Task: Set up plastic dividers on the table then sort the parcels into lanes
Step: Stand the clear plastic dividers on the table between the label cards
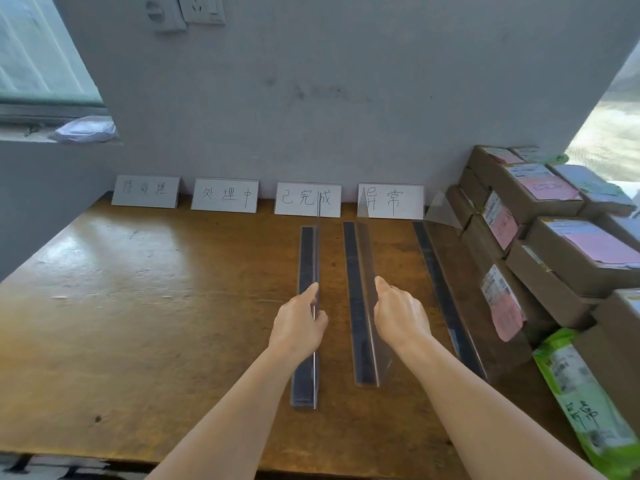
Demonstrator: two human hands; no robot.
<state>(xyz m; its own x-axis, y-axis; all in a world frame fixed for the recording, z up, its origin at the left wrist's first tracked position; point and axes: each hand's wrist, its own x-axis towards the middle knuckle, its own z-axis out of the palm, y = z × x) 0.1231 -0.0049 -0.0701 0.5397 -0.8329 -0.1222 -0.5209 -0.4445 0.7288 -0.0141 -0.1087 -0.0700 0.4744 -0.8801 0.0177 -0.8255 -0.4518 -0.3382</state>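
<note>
Three clear plastic dividers with dark base strips stand lengthwise on the wooden table [138, 306]. My left hand [299, 323] grips the upright sheet of the left divider [306, 258] near its middle. My right hand [398, 315] grips the sheet of the middle divider [356, 258]. The right divider [436, 268] stands untouched beside the parcels. Brown cardboard parcels [554, 244] with pink and white labels are stacked at the table's right side.
Four white label cards [225, 195] with handwritten characters lean against the grey wall at the table's back. A green plastic mailer bag [581, 403] lies at the front right. A window sill with a pale bag [83, 131] is at upper left.
</note>
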